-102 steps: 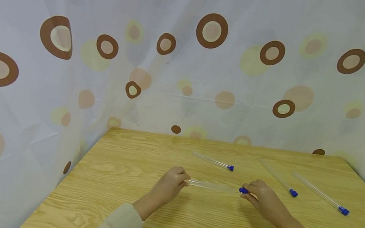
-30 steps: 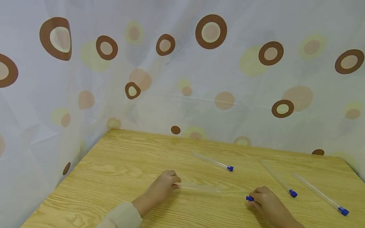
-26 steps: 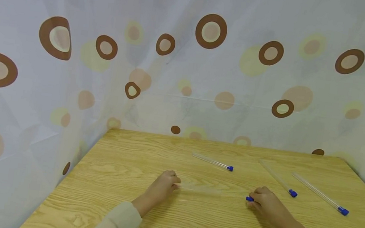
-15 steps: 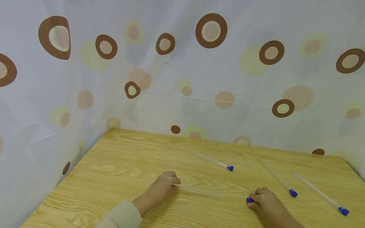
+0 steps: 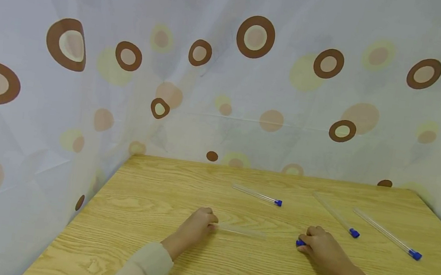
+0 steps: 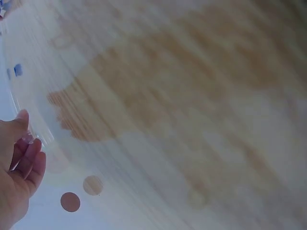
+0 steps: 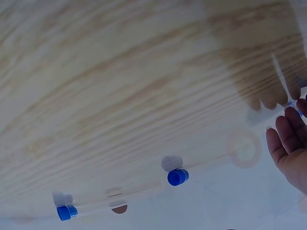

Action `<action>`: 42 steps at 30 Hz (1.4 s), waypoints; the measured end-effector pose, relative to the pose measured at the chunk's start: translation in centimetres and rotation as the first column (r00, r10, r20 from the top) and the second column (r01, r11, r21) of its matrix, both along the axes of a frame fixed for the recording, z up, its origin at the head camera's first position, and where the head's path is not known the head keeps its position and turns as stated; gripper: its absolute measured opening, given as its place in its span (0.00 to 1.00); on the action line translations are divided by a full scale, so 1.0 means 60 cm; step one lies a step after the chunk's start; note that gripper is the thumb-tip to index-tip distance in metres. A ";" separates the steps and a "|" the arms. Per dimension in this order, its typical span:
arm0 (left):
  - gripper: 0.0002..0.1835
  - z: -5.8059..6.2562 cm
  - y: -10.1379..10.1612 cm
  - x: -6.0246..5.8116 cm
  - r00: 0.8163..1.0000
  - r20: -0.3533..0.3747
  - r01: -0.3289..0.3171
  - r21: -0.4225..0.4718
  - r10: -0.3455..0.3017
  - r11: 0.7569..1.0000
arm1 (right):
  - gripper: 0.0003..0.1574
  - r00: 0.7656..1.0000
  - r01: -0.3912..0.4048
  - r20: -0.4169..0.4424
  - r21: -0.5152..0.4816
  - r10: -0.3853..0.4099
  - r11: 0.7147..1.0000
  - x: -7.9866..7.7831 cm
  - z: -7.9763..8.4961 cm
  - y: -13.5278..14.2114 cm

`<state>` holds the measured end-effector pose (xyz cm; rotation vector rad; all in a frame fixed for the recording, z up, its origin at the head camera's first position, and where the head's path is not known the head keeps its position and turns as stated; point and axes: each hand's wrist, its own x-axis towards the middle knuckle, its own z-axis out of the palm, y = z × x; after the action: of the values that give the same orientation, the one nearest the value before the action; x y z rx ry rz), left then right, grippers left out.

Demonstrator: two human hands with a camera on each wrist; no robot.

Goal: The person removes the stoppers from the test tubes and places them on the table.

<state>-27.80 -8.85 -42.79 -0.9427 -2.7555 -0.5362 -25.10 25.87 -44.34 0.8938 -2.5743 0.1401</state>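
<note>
Laid as a clock with 12 at the far edge of the worktop [image 5: 128, 237], the clear tube [image 5: 239, 230] points from the left hand [image 5: 197, 225] toward 3 o'clock, its other end free; the blue cap [image 5: 300, 243] is further along at 3 o'clock, apart from it. The left fingers pinch the tube's 9 o'clock end; the right hand [image 5: 321, 246] has the cap between thumb and fingers. The tube looks light, stiff and smooth, so it may slip or roll, and its thin wall could crack if squeezed; the best hold is probably a gentle one near an end. The cap seems small and firm, best pinched by its sides. Compared with 3.4 seconds ago, when the cap met the tube's 3 o'clock end, a gap now parts them and both hands sit closer to 6 o'clock; the three capped tubes [image 5: 255, 194] have not moved.
</note>
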 end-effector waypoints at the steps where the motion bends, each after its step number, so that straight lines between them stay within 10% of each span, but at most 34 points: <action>1: 0.09 0.000 0.000 0.000 1.000 0.011 -0.009 -0.009 0.009 1.000 | 0.16 1.000 -0.005 -0.003 -0.004 0.005 1.000 0.000 0.000 0.000; 42: 0.04 -0.002 0.006 -0.002 0.996 0.020 -0.082 -0.163 0.087 0.983 | 0.14 0.997 0.073 0.030 0.034 -0.074 0.997 0.012 0.004 -0.011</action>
<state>-27.92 -8.51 -42.89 -0.8520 -2.8837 -0.3174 -24.40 25.19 -44.09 0.8129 -2.6413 0.0914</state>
